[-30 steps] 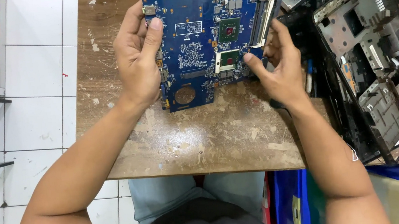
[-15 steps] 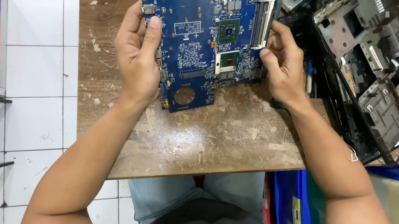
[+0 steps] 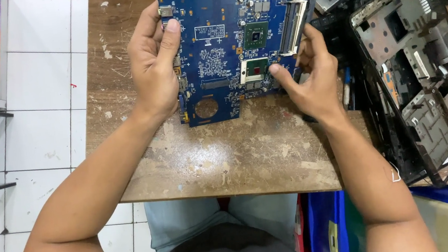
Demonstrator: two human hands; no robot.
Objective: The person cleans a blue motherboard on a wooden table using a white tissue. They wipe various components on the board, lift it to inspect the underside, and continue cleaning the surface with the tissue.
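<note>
Fingers (image 3: 163,36) of the left hand (image 3: 155,67) are still gripping the blue circuit board (image 3: 221,44); right hand (image 3: 312,76) fingers are now reaching, uncurled, onto its processor socket (image 3: 254,69).

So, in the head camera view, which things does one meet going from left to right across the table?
Left hand gripping the board's edge → blue circuit board → right hand touching the board's right part → dark stripped laptop chassis, all on the worn wooden table.
</note>
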